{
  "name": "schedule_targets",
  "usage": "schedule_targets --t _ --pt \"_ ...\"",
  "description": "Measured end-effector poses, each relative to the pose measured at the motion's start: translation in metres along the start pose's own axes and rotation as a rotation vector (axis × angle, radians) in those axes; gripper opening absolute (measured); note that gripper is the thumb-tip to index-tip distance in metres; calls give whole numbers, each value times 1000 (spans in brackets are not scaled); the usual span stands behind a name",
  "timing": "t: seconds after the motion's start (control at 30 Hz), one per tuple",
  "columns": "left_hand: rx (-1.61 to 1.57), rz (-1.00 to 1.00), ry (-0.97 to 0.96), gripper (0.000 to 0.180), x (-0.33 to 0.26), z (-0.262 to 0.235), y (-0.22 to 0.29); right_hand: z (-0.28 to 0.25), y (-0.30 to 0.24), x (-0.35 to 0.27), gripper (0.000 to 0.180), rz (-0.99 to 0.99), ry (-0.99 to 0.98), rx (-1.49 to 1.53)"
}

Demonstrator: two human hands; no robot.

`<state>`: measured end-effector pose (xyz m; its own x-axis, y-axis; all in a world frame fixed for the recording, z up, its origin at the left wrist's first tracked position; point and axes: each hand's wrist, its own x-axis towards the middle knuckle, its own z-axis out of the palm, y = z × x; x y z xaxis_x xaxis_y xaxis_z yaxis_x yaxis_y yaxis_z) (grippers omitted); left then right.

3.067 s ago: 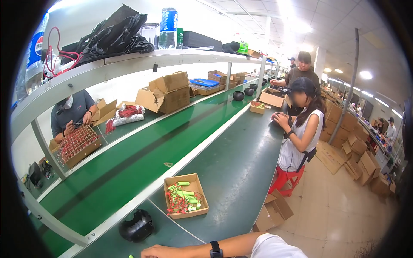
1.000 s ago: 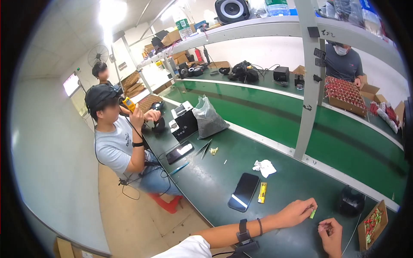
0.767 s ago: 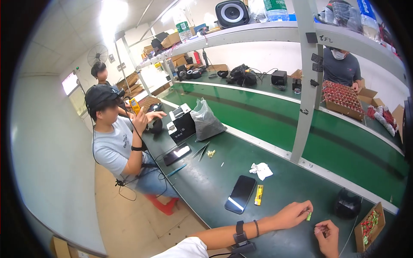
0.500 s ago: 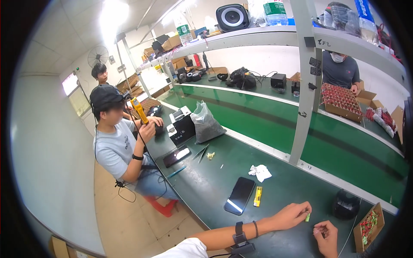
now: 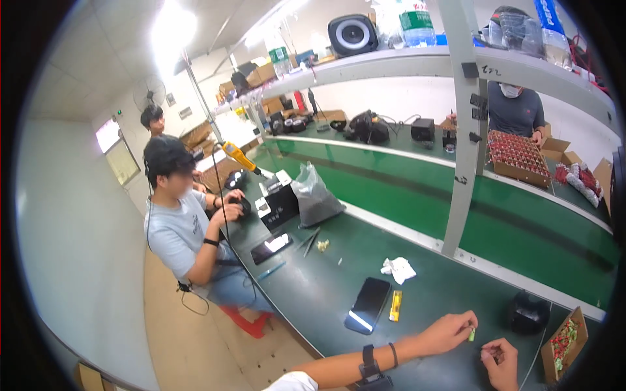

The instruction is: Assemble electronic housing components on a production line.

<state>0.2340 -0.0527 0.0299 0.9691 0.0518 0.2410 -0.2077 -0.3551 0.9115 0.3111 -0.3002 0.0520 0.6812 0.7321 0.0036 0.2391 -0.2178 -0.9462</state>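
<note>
Over the dark green bench at the lower right, my left hand (image 5: 450, 333) is closed in a pinch. A small light-green piece (image 5: 471, 336) sticks out below its fingertips, too small to tell its kind. Just to the right, my right hand (image 5: 501, 363) has its fingers curled together, and whatever may be in them is hidden. The hands are close but apart. Beside the right hand stands a small cardboard box (image 5: 551, 355) of red and green pieces. A rounded black object (image 5: 529, 311) sits beyond the hands.
Left of my hands lie a phone (image 5: 368, 305), a yellow packet (image 5: 395, 305) and crumpled tissue (image 5: 399, 269). Tweezers (image 5: 311, 242) and a filled plastic bag (image 5: 315, 199) are farther off. A grey post (image 5: 462, 156) carries the shelf. A co-worker (image 5: 189, 215) sits at the left.
The view has shifted slightly. My hands keep nearly the same pose. The co-worker at the left has let go of the yellow power screwdriver, which now hangs, and has both hands at a black object.
</note>
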Motion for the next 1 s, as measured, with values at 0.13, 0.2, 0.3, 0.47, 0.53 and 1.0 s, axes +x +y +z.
schedule_targets --t 0.13,0.2,0.3,0.47,0.53,1.0 --pt "-62 -55 -23 11 -4 6 -13 3 11 2 15 -3 -19 34" --pt "-37 -24 -9 11 -6 6 -7 0 -1 -2 15 78 -28 -24" --pt "-27 2 -18 14 2 4 -5 3 5 0 13 34 43 20" --pt "5 5 20 12 -4 1 -2 12 14 6 13 29 79 61" --pt "-19 -6 -24 11 -1 -2 2 10 15 7 13 30 100 140" --pt "33 81 48 10 -4 4 -3 12 17 4 12 -26 89 115"
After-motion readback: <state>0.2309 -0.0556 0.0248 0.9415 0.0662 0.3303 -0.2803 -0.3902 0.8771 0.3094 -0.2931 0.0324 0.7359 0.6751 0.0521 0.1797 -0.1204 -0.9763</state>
